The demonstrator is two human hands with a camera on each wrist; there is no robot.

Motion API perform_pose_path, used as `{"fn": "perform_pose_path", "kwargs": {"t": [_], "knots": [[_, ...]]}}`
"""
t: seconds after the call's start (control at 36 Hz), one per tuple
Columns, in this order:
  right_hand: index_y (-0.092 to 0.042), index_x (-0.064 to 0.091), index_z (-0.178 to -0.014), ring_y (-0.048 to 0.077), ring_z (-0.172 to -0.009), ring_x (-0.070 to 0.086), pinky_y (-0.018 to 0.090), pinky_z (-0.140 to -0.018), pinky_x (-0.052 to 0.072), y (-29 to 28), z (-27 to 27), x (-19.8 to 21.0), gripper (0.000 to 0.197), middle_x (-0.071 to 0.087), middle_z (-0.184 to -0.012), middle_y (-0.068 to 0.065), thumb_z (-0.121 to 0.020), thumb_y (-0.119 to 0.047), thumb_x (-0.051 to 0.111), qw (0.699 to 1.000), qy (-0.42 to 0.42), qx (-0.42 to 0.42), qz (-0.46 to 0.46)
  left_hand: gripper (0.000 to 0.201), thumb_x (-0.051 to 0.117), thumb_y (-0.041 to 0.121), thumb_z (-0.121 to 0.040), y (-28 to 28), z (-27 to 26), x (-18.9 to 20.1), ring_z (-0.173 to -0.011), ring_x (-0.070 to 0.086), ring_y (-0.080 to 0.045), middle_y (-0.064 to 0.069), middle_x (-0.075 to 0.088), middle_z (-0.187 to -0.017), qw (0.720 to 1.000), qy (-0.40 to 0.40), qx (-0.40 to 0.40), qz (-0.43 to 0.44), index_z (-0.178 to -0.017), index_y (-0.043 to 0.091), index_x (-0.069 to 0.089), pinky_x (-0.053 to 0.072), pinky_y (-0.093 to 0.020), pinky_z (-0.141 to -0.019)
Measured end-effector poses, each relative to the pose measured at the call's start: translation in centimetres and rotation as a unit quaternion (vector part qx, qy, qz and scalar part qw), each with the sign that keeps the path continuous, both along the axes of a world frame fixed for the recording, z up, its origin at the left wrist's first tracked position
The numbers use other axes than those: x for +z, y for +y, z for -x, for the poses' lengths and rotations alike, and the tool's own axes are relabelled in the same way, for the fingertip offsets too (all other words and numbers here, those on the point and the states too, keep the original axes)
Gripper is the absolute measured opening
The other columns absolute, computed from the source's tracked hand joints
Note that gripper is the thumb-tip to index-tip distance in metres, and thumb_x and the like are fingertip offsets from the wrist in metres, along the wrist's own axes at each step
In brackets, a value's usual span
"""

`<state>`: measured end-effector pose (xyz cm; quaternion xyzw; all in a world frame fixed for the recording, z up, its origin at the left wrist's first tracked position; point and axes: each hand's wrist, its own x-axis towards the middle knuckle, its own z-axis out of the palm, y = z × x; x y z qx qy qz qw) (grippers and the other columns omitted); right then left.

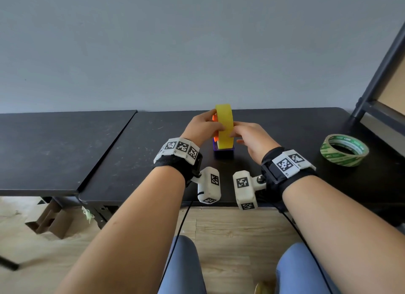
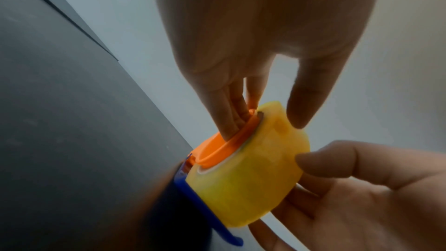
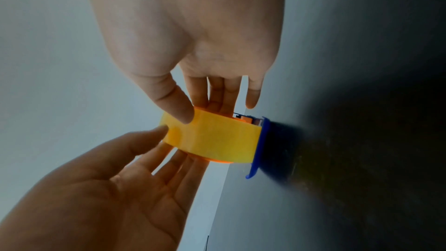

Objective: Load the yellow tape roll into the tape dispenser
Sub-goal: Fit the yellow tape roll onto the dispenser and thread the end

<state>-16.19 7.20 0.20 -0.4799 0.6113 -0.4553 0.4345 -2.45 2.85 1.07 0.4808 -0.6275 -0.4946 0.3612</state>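
The yellow tape roll stands on edge on the dispenser's orange hub, above the blue base on the black table. My left hand holds the roll from the left. In the left wrist view its fingers reach into the orange hub and its thumb lies on the roll's tread. My right hand pinches the roll from the right. In the right wrist view its thumb presses the tread and its fingers lie behind the roll, next to the blue base.
A green-printed tape roll lies flat on the table to the right. A dark metal shelf frame rises at the far right. A second black tabletop adjoins on the left. A grey wall stands right behind the table.
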Motion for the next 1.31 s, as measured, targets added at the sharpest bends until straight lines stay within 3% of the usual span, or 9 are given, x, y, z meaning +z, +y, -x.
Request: {"fn": "perform_pose_path", "kwargs": {"t": [0.14,0.33,0.67,0.83,0.89,0.97,1.06,1.17,1.31], "knots": [[-0.025,0.07,-0.083,0.026,-0.111,0.059,0.044,-0.106,0.042,0.4,0.0,0.5,0.029,0.069,-0.118,0.014,-0.085,-0.004,0.051,1.0,0.002,0.007,0.004,0.072,0.069,0.006,-0.082,0.3,-0.1,-0.1,-0.108,0.067,-0.031,-0.021,0.067,-0.117,1.0,0.005,-0.002,-0.001,-0.147,0.017,0.04,0.051,-0.045,-0.101],[-0.01,0.07,-0.105,0.019,-0.108,0.063,0.043,-0.103,0.047,0.2,-0.1,0.6,0.024,0.069,-0.115,0.008,-0.085,-0.015,0.057,0.999,-0.03,-0.024,-0.018,0.056,0.064,0.004,-0.089,0.1,0.1,-0.3,-0.109,0.067,-0.032,-0.015,0.066,-0.113,0.997,0.07,0.019,-0.004,-0.143,0.009,0.046,0.053,-0.042,-0.098],[-0.009,0.068,-0.105,0.021,-0.108,0.063,0.042,-0.101,0.049,0.0,-0.3,0.9,0.028,0.069,-0.109,0.006,-0.081,-0.018,0.059,0.997,-0.024,-0.052,-0.042,0.011,0.059,0.017,-0.094,-0.4,0.7,0.1,-0.083,0.062,-0.025,-0.017,0.067,-0.094,0.997,0.052,0.041,0.046,-0.098,0.019,0.069,0.058,-0.05,-0.088],[-0.016,0.067,-0.088,0.012,-0.08,0.065,0.032,-0.081,0.052,0.1,-0.8,1.1,0.014,0.07,-0.088,0.0,-0.086,-0.028,0.059,0.997,-0.036,-0.057,-0.026,0.029,0.06,0.019,-0.094,-0.3,0.5,0.0,-0.086,0.065,-0.022,-0.012,0.069,-0.095,0.996,0.055,0.047,0.046,-0.121,0.01,0.066,0.058,-0.044,-0.088],[-0.01,0.069,-0.1,0.017,-0.085,0.069,0.034,-0.079,0.054,0.0,-1.0,1.3,0.027,0.073,-0.096,0.007,-0.085,-0.029,0.058,0.997,-0.044,-0.06,-0.026,0.019,0.06,0.02,-0.094,-0.2,0.5,0.0,-0.086,0.066,-0.023,-0.015,0.071,-0.094,0.996,0.049,0.048,0.056,-0.108,0.015,0.071,0.058,-0.046,-0.088],[-0.005,0.067,-0.11,0.03,-0.104,0.068,0.048,-0.097,0.053,0.0,-1.3,1.6,0.04,0.071,-0.112,0.016,-0.081,-0.031,0.056,0.996,-0.047,-0.067,-0.028,0.016,0.059,0.022,-0.094,0.0,0.6,0.1,-0.086,0.067,-0.027,-0.024,0.072,-0.101,0.996,0.034,0.048,0.067,-0.082,0.027,0.069,0.058,-0.05,-0.088],[-0.004,0.068,-0.104,0.028,-0.096,0.068,0.046,-0.095,0.052,0.0,-1.4,1.6,0.034,0.071,-0.105,0.015,-0.081,-0.025,0.055,0.997,-0.047,-0.061,-0.028,0.011,0.059,0.021,-0.094,-0.2,0.4,0.0,-0.086,0.067,-0.026,-0.02,0.072,-0.1,0.996,0.037,0.045,0.061,-0.092,0.023,0.07,0.057,-0.049,-0.089],[-0.009,0.058,-0.085,0.023,-0.085,0.06,0.037,-0.077,0.051,-0.3,-1.3,1.2,0.008,0.062,-0.091,0.011,-0.081,-0.01,0.051,0.998,-0.025,-0.055,-0.018,0.013,0.06,0.021,-0.094,-0.5,0.4,-0.2,-0.085,0.066,-0.024,-0.015,0.07,-0.095,0.996,0.05,0.046,0.052,-0.102,0.018,0.07,0.059,-0.046,-0.088],[-0.009,0.055,-0.083,0.022,-0.085,0.055,0.032,-0.07,0.047,-0.4,-1.4,0.9,0.005,0.056,-0.09,0.012,-0.082,-0.007,0.05,0.999,0.003,-0.048,-0.008,0.025,0.06,0.019,-0.094,-0.9,0.3,-0.3,-0.076,0.065,-0.018,-0.007,0.068,-0.085,0.996,0.058,0.046,0.052,-0.115,0.01,0.069,0.061,-0.034,-0.079]]}}
